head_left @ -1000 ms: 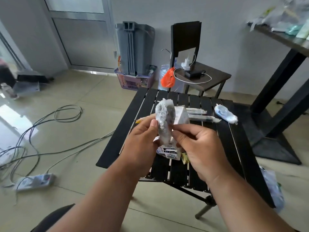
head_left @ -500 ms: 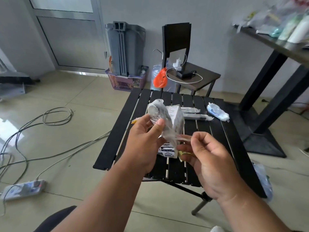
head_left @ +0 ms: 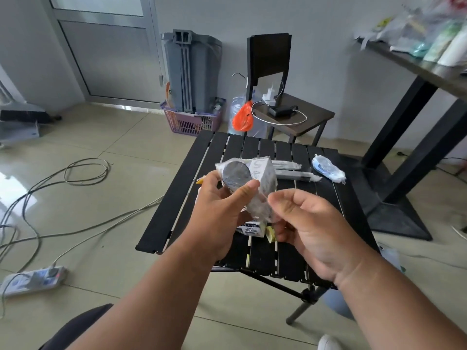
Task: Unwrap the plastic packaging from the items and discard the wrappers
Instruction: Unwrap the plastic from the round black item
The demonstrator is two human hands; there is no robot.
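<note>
black slatted table [head_left: 326,213] | hands: left [head_left: 222,213], right [head_left: 310,223] grip wrapped item [head_left: 238,180], contents unclear

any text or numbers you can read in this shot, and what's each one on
"30PCS", roughly, the first character unsure: on the dark label strip at the near end of the white box on the black slatted table.
A large grey mark like a "5" or "S": on the box's upper face, unclear which.
Smaller print beside that mark and below the strip: too small to read.
Wrapped item in the left hand: no legible text.
</note>
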